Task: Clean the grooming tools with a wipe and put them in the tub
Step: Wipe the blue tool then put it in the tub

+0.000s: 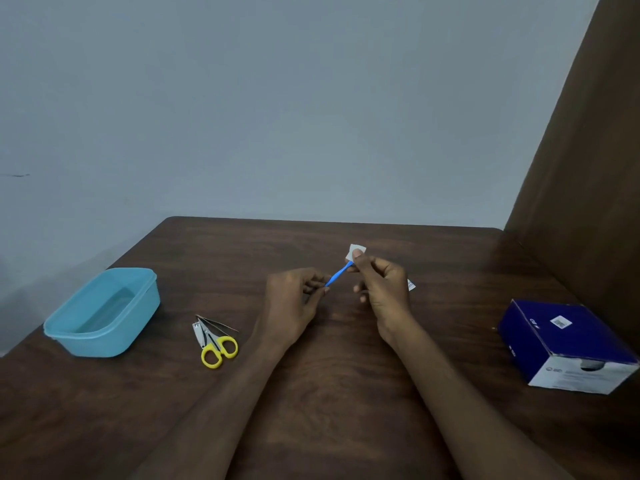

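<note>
At centre frame, the left hand [294, 299] pinches the lower end of a slim blue tool [337, 274] between its fingertips, and the right hand [381, 285] pinches a small white wipe [355, 251] around the tool's upper end. Both hands are raised above the desk [346, 393]; the tool runs diagonally between them. Judged from this grip, the wiping of the blue tool is in progress and not yet complete. The light blue tub [104, 311] stands at the left of the frame, well apart from the hands; its interior shows no tools, so no tool appears to have been deposited. Between the tub and the left hand, three further tools lie together on the desk: yellow-handled scissors [219, 349], a metal nail clipper [198, 334] touching them, and a thin brown stick-like tool [218, 323], possibly a nail file, across their upper ends. Whether any of these has been wiped cannot be determined. A small white scrap [411, 285], possibly the wipe wrapper, lies on the desk just behind the right hand. A dark blue box [568, 344] stands at the right edge. Remaining work, as judged: finish the blue tool, place it in the tub, then wipe and transfer the other three tools.
</note>
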`<state>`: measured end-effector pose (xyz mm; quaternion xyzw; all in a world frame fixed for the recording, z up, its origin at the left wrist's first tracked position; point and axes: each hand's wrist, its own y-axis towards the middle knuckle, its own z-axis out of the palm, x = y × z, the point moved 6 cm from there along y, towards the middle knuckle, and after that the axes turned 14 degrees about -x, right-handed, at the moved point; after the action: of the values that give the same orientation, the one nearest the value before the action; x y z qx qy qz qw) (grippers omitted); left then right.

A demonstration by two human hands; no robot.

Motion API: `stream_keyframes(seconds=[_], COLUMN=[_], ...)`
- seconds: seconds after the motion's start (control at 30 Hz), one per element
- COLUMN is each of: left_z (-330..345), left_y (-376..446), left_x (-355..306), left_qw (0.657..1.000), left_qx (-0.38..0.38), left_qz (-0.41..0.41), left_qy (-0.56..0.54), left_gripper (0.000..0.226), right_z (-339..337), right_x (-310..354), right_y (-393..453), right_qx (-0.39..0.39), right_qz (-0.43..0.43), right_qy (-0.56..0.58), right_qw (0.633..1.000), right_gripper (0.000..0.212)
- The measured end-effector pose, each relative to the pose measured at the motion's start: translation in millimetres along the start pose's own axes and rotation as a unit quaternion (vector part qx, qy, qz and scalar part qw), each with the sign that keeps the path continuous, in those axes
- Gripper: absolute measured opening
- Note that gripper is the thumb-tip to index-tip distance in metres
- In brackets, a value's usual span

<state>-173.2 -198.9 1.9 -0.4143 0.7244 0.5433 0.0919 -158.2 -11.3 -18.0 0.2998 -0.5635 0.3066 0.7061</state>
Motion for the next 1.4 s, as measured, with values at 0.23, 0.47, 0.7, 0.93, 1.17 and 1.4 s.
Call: stream_keyframes(seconds=[0.23,0.47,0.7,0.93,1.17,1.4], left_z=[4,8,4,5,6,4], left_y=[2,3,7,2,1,0], left_x=[0,3,8,-3,-3,-4], left_qw=[1.0,1.0,0.999,0.998,0.998,0.998], left_qx=[0.008,0.025,0.009,0.041,0.047,0.05], left_qz=[0.01,0.0,-0.035,0.002,0.003,0.007], left_qy=[0.009,0.011,-0.012,-0.052,-0.044,-0.036], left_gripper=[0.021,0.016,0.015,0.02,0.021,0.025], right_z=[-3,-21,1,4,0,1], right_x=[0,6,5,0,-1,0], right_y=[2,15,-1,-5,1,-2], right_qx=[-0.018,-0.116,0.003,0.052,0.026,0.06], right_qz=[0.008,-0.029,-0.105,-0.064,-0.001,0.01], right_qy=[0.016,0.053,-0.078,-0.088,-0.021,-0.016], right_qw=[1.0,0.991,0.991,0.993,0.999,0.998], right_gripper=[0.021,0.007,0.011,0.02,0.028,0.018])
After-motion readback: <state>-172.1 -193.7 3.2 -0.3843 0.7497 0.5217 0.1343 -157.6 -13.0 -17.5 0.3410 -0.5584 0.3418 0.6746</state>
